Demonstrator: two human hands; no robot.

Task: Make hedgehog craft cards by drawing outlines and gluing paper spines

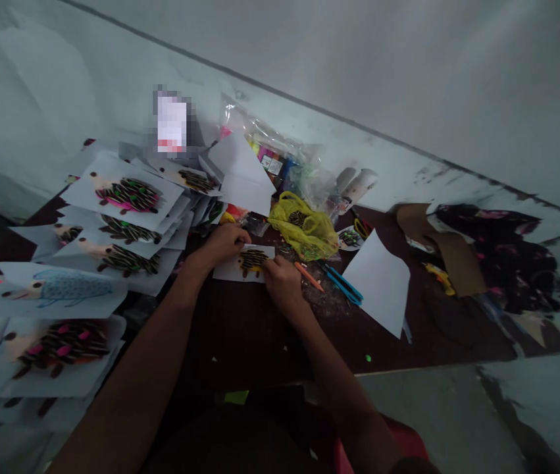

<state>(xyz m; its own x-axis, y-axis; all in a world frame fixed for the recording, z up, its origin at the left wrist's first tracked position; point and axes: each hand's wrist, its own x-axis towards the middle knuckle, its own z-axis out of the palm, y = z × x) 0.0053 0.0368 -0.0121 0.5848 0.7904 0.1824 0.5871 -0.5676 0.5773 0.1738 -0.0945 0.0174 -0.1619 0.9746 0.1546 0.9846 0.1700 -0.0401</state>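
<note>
Left hand (225, 242) and right hand (283, 284) curled down on small hedgehog card (228, 271), fingers touching it; whether pinching or only pressing, cannot tell. Card lies flat on dark table (260, 342), between both hands. Just right of right hand: orange pencil (308, 276), then blue-handled scissors (343, 284). Beyond hands: yellow plastic bag (303, 227). Left of left hand: pile of hedgehog cards (126, 197). Far right of grip: white paper sheet (377, 282).

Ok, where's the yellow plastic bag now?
In the head view, the yellow plastic bag lies on the dark tabletop, just beyond the right hand, beside the clear plastic bag.
</note>
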